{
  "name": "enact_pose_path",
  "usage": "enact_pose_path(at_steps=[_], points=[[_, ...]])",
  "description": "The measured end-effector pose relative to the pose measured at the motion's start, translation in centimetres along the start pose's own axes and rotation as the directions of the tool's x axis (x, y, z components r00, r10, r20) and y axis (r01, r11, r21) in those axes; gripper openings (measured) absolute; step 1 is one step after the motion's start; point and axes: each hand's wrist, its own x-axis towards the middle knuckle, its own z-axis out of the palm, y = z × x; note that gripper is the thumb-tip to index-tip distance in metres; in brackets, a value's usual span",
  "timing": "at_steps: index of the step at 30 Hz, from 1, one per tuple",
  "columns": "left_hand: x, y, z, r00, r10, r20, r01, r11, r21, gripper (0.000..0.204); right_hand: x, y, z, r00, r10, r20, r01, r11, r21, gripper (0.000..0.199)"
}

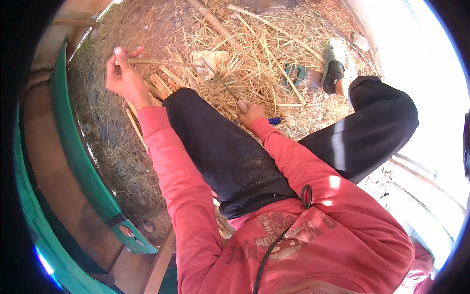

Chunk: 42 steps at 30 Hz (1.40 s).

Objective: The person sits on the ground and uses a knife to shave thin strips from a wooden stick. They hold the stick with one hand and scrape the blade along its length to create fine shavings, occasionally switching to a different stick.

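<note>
Bamboo strip (164, 62), thin and pale, ran roughly level at 11 o'clock, above the black-trousered knee (196, 110). Left hand (123, 76) pinched its left end between thumb and fingers, palm turned toward the camera. Right hand (250, 113) sat near centre, fist clenched round a blue handle (274, 120); the narrow knife blade (221, 81) angled up toward 11 o'clock and met the strip's right end. Blade-to-strip contact looked likely, couldn't tell for sure. Straw and split shavings (264, 54) covered the ground from 12 to 1 o'clock. Teal-handled tool (296, 74) lay in the litter at 1 o'clock, just beside the shoe (335, 66). Green curved panel (81, 152) ran along 9 o'clock, well apart from both hands.
</note>
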Motion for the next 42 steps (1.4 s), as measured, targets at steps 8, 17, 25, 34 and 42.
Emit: enact_pose_path(at_steps=[8,17,25,34,42], points=[[0.7,-0.1,-0.3,1.0,-0.01,-0.029,0.013,0.996,0.094,0.029,0.0,-0.9,0.2,0.948,-0.13,-0.289,0.205,0.948,0.244,0.037],[0.7,-3.8,-3.9,0.998,-0.047,-0.034,0.039,0.979,-0.2,0.027,0.1,0.9,2.4,0.995,0.003,-0.096,0.007,0.995,0.103,0.034],[-1.4,-3.1,-5.0,0.998,0.005,-0.055,-0.015,0.98,-0.199,0.03,-0.2,-2.0,0.6,0.997,0.004,-0.081,0.003,0.996,0.092,0.036],[-1.4,-3.2,-4.3,0.997,0.042,-0.06,-0.052,0.981,-0.189,0.033,-0.5,-1.2,0.3,1.0,0.017,0.002,-0.017,0.997,-0.079,0.031],[-1.9,-2.8,-3.4,0.981,0.021,-0.194,-0.047,0.991,-0.129,0.031,1.7,0.3,2.5,0.902,0.219,0.371,-0.411,0.699,0.586,0.031]])
